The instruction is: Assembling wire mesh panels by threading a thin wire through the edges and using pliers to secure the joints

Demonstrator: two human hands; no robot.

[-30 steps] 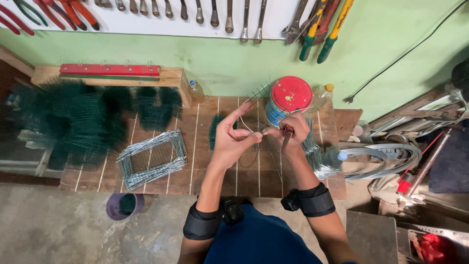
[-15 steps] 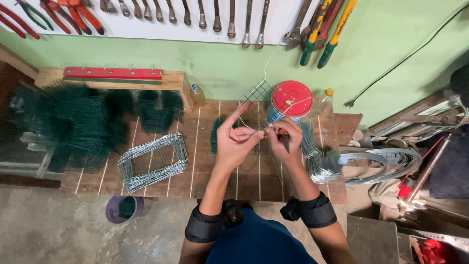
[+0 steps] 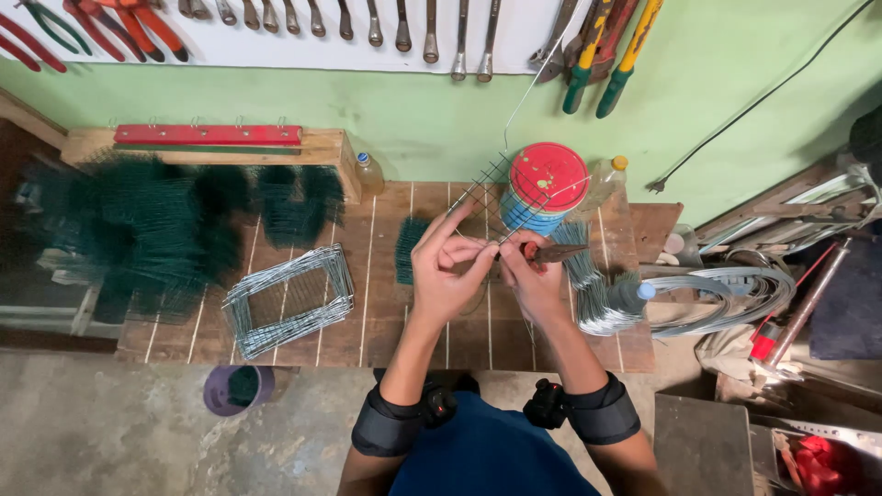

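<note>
Thin wire mesh, light, springy, sharp-ended, sits over the bench, at twelve o'clock from my hands. My left hand pinches its lower edge; my right hand is closed on pliers gripping one strand.

Two bare forearms, no sleeves below the elbow. Left hand and right hand ungloved, no rings visible. Wide black band strapped around left forearm near elbow; matching black band on right. Small black device clipped at inner edge of each band. Dark blue shirt covers torso.
</note>
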